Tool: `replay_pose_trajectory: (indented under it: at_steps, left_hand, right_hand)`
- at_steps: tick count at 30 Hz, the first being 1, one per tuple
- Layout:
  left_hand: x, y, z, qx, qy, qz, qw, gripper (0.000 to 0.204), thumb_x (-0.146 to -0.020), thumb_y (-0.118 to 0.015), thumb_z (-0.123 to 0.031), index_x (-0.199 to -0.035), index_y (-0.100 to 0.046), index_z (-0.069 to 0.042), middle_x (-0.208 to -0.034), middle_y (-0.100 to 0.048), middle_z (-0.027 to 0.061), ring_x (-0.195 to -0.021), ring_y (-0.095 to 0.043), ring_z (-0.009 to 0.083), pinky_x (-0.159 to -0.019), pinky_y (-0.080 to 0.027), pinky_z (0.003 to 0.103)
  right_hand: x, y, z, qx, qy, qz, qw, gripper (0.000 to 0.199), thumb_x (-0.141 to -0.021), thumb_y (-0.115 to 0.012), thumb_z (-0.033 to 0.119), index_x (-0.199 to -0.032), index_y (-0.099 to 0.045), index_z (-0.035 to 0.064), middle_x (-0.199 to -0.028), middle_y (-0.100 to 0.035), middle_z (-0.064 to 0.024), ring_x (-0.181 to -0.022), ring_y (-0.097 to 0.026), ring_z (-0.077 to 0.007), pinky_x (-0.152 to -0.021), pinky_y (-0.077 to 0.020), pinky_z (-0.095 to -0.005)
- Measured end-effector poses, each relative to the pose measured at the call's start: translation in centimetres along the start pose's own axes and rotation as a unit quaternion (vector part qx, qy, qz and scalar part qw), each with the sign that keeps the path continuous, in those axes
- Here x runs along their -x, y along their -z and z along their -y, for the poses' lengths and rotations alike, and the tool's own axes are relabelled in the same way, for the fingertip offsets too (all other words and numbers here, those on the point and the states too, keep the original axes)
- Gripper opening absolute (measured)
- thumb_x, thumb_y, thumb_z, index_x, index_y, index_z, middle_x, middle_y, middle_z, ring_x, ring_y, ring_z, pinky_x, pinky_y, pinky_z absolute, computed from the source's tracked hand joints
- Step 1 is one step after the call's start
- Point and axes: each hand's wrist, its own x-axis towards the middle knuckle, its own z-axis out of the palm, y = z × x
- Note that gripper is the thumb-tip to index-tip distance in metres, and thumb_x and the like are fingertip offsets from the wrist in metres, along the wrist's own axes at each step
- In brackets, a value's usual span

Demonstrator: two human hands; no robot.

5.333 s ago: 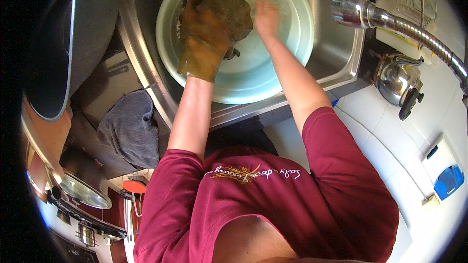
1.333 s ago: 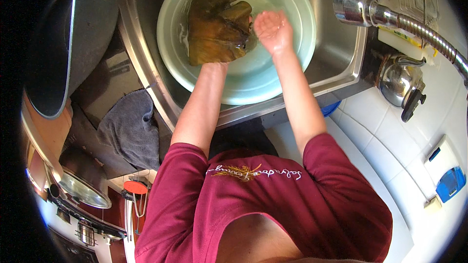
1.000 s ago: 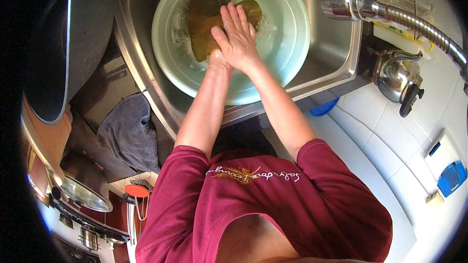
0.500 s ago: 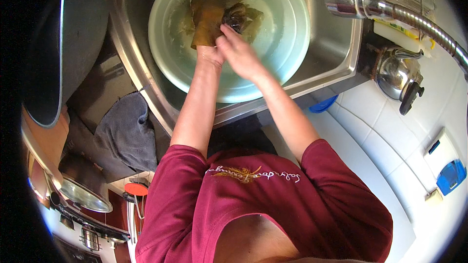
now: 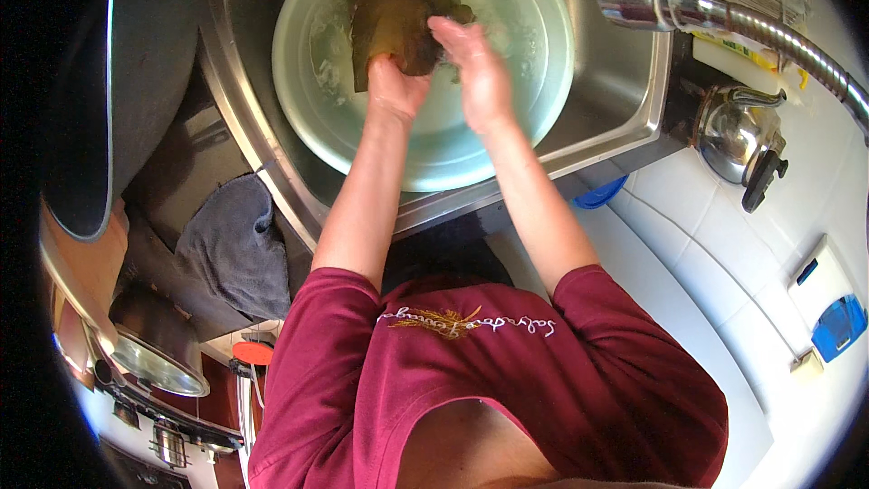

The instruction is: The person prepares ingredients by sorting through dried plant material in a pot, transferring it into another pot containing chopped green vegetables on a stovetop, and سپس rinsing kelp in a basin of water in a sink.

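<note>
A wet brown leafy sheet [image 5: 398, 14] lies in a pale green basin [image 5: 534, 91] filled with water, set inside a steel sink [image 5: 625, 100]. My left hand [image 5: 394, 86] grips the lower edge of the sheet from below. My right hand [image 5: 475, 68] presses against its right side, fingers wrapped onto it. Both forearms reach up from my dark red shirt.
A steel tap with a flexible hose [image 5: 724, 14] arches over the sink's right side. A steel kettle [image 5: 738, 136] stands on the white tiled counter [image 5: 715, 263]. A grey cloth [image 5: 235, 244] hangs left of the sink, a steel pot [image 5: 158, 358] lower left.
Both hands have come together on the brown sheet and shifted it up toward the far side of the basin; earlier the left hand held it spread out while the right was apart.
</note>
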Motion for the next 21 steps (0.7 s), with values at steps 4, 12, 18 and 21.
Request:
replay_pose_trajectory:
  at_steps: [4,12,18,21]
  left_hand:
    - [2.4,-1.8,2.0,0.009,0.021,0.050,0.999,0.046,-0.092,-0.031,-0.033,-0.132,-0.037,-0.010,-0.135,-0.041,0.0088,-0.122,-0.040,0.0258,-0.104,-0.031,0.040]
    - [2.1,1.6,1.8,-0.058,0.019,0.043,0.997,0.049,-0.090,-0.033,-0.047,-0.125,-0.040,-0.014,-0.132,-0.040,0.0111,-0.119,-0.041,0.0348,-0.092,-0.030,0.066]
    - [0.7,1.5,1.0,0.044,-0.025,-0.038,0.998,0.045,-0.092,-0.029,-0.038,-0.125,-0.045,-0.010,-0.123,-0.051,0.0078,-0.112,-0.049,0.0277,-0.097,-0.037,0.049]
    - [-0.3,1.4,0.8,0.048,-0.050,-0.045,0.997,0.044,-0.093,-0.030,-0.036,-0.122,-0.048,-0.009,-0.122,-0.052,0.0085,-0.113,-0.049,0.0267,-0.098,-0.038,0.046]
  right_hand:
    - [-2.3,-1.5,-1.1,0.533,0.182,-0.053,0.825,0.050,-0.093,-0.034,0.039,-0.129,-0.044,0.0061,-0.141,-0.031,-0.0153,-0.132,-0.023,-0.0310,-0.105,-0.0170,-0.0465]
    - [0.9,-3.4,-2.6,0.489,0.036,0.047,0.870,0.069,-0.092,-0.019,0.056,-0.132,-0.038,0.0029,-0.141,-0.028,-0.0203,-0.133,-0.022,-0.0324,-0.108,-0.0149,-0.0375]
    - [-3.6,0.2,1.7,0.104,-0.136,-0.027,0.985,0.062,-0.094,-0.025,0.050,-0.118,-0.051,-0.0012,-0.115,-0.057,-0.0176,-0.109,-0.054,-0.0281,-0.092,-0.0413,-0.0352]
    - [-7.2,4.4,0.2,-0.156,-0.151,-0.130,0.967,0.046,-0.095,-0.031,0.037,-0.114,-0.051,-0.0012,-0.112,-0.058,-0.0168,-0.103,-0.056,-0.0263,-0.090,-0.0437,-0.0361]
